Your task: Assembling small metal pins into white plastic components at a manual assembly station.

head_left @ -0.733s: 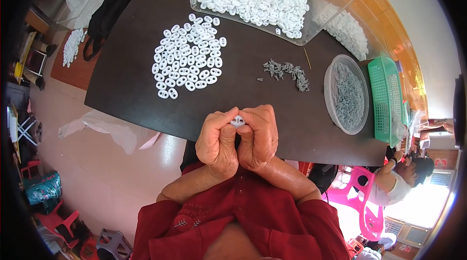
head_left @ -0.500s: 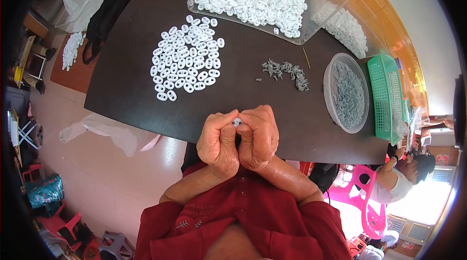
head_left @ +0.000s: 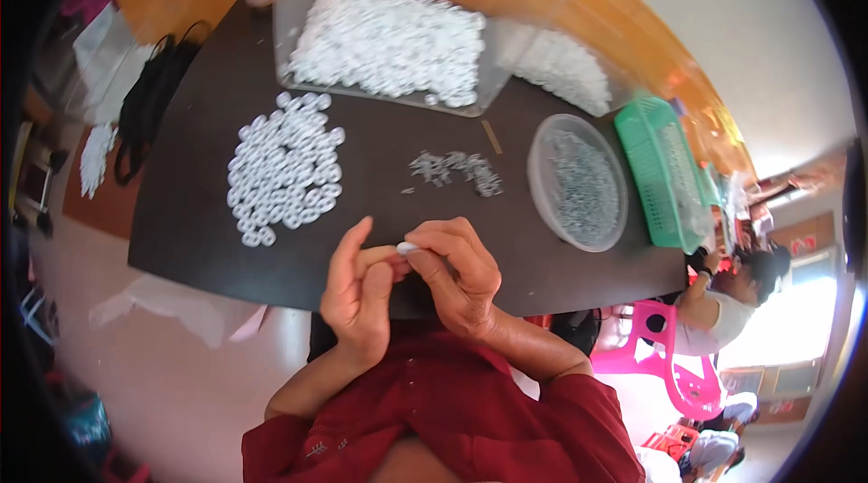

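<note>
Toward the left edge of the desk [head_left: 185, 203], a broad heap of white oval pieces [head_left: 285, 166] is lying loose; behind it, along the far edge, a clear plastic bin [head_left: 380, 101] is holding many more. Over the middle of the near edge, the left hand [head_left: 358, 302] is keeping an open grip, its thumb and raised index finger spread apart, another fingertip reaching toward the left end of a single white piece [head_left: 409, 248]. The right hand [head_left: 467, 282] is pinching that piece between thumb and fingers, so only 1 is being handled. Beyond the hands, mid-desk, a small heap of grey pins [head_left: 457, 168] is lying near a thin yellowish stick [head_left: 491, 137]. Nearer the right edge, a round clear tub [head_left: 541, 166] is holding a far larger supply, with a green basket [head_left: 646, 180] standing beside it. Much seems to be remaining: bin and tub are both looking well stocked.

Blur is softening the left heap, so whether those ovals are finished or waiting is impossible to tell. The held piece is showing nearly edge-on, hiding its face and any pin in it; left-fingertip contact is uncertain. Past the bin's right end, pale parts [head_left: 565, 67] are smearing together, and the basket's contents are staying unclear.
</note>
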`<state>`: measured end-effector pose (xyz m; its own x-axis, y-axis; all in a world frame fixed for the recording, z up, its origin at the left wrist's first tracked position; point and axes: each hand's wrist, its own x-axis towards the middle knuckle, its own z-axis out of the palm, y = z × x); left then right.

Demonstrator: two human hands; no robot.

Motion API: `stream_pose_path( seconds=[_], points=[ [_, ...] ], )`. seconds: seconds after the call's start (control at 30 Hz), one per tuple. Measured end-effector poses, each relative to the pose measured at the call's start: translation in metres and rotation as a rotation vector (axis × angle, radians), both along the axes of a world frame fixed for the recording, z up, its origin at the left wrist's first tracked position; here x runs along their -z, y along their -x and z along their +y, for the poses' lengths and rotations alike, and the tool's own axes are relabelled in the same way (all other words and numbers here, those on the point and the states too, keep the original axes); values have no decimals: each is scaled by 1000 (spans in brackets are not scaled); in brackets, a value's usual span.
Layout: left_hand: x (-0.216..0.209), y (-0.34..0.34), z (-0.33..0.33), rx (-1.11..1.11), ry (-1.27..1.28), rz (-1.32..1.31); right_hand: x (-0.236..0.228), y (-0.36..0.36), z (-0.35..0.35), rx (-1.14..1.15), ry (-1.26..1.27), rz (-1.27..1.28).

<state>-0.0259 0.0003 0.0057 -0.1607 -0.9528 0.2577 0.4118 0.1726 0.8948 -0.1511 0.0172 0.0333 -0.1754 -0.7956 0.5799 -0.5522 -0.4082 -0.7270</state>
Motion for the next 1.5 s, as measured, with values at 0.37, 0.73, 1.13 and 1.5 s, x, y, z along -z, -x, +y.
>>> stream_pose_path(
  seconds=[0.37, 0.73, 1.13, 1.5],
  points=[
    [26, -17, -3, -101, 99, -257, -101, 227, -73, 712, 89, 169],
    [26, -7, -6, -182, 145, -398, -114, 298, -138, 725, 59, 395],
    [-78, 6, -11, 107, 575, -722, -89, 187, -51, -47, 27, 622],
    [-151, 45, 51, 283, 581, -14, -66, 156, -56, -415, -202, 574]
  ],
)
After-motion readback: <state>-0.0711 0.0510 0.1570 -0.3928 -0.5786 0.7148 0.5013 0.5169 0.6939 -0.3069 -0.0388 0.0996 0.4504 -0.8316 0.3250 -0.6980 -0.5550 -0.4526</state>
